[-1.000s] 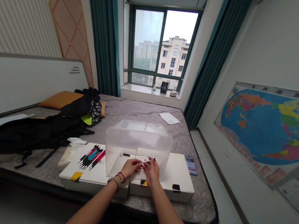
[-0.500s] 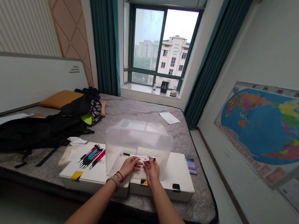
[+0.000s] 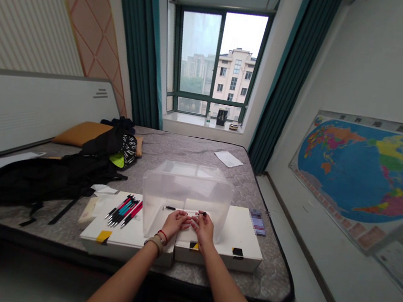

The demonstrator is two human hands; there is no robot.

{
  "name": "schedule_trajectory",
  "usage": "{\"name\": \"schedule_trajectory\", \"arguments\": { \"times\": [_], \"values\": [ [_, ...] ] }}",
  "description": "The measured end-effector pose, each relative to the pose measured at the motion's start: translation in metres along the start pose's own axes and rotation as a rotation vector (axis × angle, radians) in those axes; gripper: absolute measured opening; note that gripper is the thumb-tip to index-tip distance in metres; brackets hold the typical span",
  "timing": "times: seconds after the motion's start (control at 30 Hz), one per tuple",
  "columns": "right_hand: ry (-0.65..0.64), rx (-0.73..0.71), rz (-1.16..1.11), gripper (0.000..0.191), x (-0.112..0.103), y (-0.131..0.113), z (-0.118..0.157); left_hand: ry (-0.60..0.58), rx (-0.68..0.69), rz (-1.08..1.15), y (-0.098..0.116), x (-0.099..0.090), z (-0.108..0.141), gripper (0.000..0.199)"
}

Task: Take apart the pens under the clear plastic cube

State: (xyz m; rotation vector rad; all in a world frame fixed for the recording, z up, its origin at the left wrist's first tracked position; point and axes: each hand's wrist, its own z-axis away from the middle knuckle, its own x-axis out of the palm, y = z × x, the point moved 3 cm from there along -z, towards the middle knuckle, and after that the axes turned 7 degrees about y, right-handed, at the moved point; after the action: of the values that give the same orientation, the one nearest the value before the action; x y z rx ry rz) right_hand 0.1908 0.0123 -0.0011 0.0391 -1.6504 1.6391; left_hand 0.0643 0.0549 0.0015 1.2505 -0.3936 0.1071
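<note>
The right hand (image 3: 204, 231) is pinching a slim dark-tipped pen piece (image 3: 204, 214) at its twelve o'clock; the left hand (image 3: 174, 225), at the right's nine o'clock, is bunching its fingertips, on what I cannot tell. A black pen part (image 3: 170, 208) is lying at the left hand's eleven o'clock, coloured pens (image 3: 124, 211) at its nine.

1. One left hand (image 3: 177, 223), one right hand (image 3: 205, 230).
2. Heaped pens (image 3: 124, 213): at least six, overlapping too closely for exact counting.
3. Two white boxes (image 3: 237, 237).
4. One translucent plastic bin (image 3: 188, 186).
5. Two teal curtains (image 3: 136, 42).
6. One world map (image 3: 360, 170).
7. One black backpack (image 3: 58, 173).
</note>
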Motion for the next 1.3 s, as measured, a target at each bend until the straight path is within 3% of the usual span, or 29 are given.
{"name": "schedule_trajectory", "arguments": {
  "times": [0.33, 0.43, 0.57, 0.67, 0.77, 0.87, 1.1, 1.3],
  "values": [
    [0.025, -0.06, 0.131, 0.035, 0.003, -0.005, 0.007, -0.013, 0.047, 0.004, 0.001, 0.0, 0.004, 0.029],
    [0.019, -0.11, 0.268, 0.035, 0.004, -0.006, 0.008, 0.024, 0.079, -0.039, 0.001, 0.0, 0.004, 0.03],
    [-0.035, -0.214, 0.579, 0.032, 0.006, -0.006, 0.01, 0.033, 0.167, -0.221, 0.009, 0.002, 0.003, 0.03],
    [-0.087, -0.207, 0.703, 0.027, 0.009, -0.005, 0.011, 0.029, 0.341, -0.511, 0.025, 0.007, 0.0, 0.025],
    [-0.121, -0.192, 0.78, 0.022, 0.011, -0.004, 0.011, 0.011, 0.528, -0.927, 0.046, 0.02, -0.009, 0.027],
    [-0.144, -0.196, 0.866, 0.022, 0.011, -0.002, 0.011, -0.12, 0.572, -1.197, 0.056, 0.043, -0.024, 0.027],
    [-0.147, -0.247, 0.998, 0.015, 0.01, -0.002, 0.011, -0.277, 0.505, -1.409, 0.05, 0.091, -0.054, 0.023],
    [-0.163, -0.236, 0.974, 0.011, 0.01, -0.009, 0.015, -0.277, 0.513, -1.455, 0.04, 0.107, -0.059, 0.024]
  ]
}}
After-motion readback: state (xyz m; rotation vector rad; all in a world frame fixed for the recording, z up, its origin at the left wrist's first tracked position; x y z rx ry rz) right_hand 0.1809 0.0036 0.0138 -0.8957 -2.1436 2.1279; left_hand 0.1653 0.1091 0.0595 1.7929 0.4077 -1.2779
